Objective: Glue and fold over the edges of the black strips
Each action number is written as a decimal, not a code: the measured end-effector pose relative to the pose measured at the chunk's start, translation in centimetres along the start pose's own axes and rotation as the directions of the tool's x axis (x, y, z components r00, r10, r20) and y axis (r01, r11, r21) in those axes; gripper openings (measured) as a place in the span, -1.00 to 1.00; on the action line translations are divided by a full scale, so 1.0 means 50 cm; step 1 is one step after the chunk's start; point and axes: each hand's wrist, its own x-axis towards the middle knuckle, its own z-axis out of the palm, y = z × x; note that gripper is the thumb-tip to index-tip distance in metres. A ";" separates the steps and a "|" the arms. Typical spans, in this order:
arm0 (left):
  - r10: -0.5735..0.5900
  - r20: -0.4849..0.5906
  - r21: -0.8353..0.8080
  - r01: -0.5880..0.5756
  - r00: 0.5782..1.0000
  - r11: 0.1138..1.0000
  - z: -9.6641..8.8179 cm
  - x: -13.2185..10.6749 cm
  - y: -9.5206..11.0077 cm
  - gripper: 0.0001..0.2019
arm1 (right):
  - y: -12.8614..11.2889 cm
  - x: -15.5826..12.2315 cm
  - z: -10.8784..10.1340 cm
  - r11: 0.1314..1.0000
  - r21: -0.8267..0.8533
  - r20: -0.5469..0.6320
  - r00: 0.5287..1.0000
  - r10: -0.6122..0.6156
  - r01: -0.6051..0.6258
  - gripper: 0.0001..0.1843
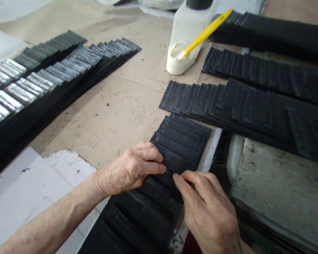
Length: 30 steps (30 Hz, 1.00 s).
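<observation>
Pulling too hard could slide the black strips (184, 141) out of line, as they look loose. They lie at the table (122, 102) edge, under the tips of the left hand (137, 164) and right hand (210, 210), their long row running from near left to far right. Each hand's fingertips sit close; I cannot tell if they pinch

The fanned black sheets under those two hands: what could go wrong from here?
The overlapping black sheets could slip out of line, since the left hand and right hand both have fingertips at the layers. The yellow-handled brush leans across the white container, so a knock might topple it. The shiny-edged stack, if wet, might smear when touched.
</observation>
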 end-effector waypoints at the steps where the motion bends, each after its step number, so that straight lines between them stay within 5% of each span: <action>1: 0.020 0.004 -0.016 -0.020 1.000 1.000 -0.001 0.000 -0.002 -0.63 | 0.000 0.001 0.001 1.000 -0.003 0.000 1.000 -0.001 0.001 -0.79; 13: 0.113 0.107 0.012 -0.115 0.988 0.993 -0.008 -0.002 -0.006 -0.66 | -0.011 -0.002 0.010 0.982 -0.126 0.014 0.990 -0.139 0.139 -0.75; 26: 0.127 0.088 0.039 -0.131 0.988 0.991 -0.005 -0.007 -0.007 -0.67 | 0.068 -0.074 -0.014 0.971 -0.020 0.070 0.969 -0.238 0.240 -0.69; 30: 0.093 0.104 0.065 -0.100 0.990 0.993 -0.004 -0.010 -0.007 -0.64 | 0.075 -0.088 -0.034 0.989 0.021 0.030 0.989 -0.147 0.147 -0.78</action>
